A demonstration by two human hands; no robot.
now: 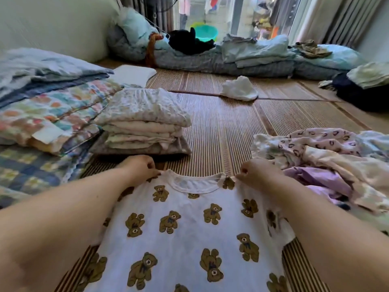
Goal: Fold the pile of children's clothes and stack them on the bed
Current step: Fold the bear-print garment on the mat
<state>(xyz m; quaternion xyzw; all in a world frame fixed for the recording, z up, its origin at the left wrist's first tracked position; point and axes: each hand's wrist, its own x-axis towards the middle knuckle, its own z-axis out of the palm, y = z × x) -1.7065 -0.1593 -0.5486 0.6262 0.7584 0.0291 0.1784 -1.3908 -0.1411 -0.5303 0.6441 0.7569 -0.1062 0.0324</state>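
A white children's shirt with brown teddy bears (189, 224) lies spread flat on the striped bamboo mat in front of me, collar pointing away. My left hand (141, 167) pinches its left shoulder beside the collar. My right hand (256, 171) pinches the right shoulder. Just beyond my left hand stands a stack of folded clothes (143, 123), with a floral piece on top. To the right lies the unfolded pile (320, 161) with a leopard-spot garment, cream cloth and lilac cloth.
Folded patterned quilts (48, 114) lie along the left. A small white garment (240, 88) sits alone on the bamboo mat (223, 127) farther back. Blue-grey bedding (252, 60) and a black item line the far edge by the window. Dark and green clothes (364, 87) sit far right.
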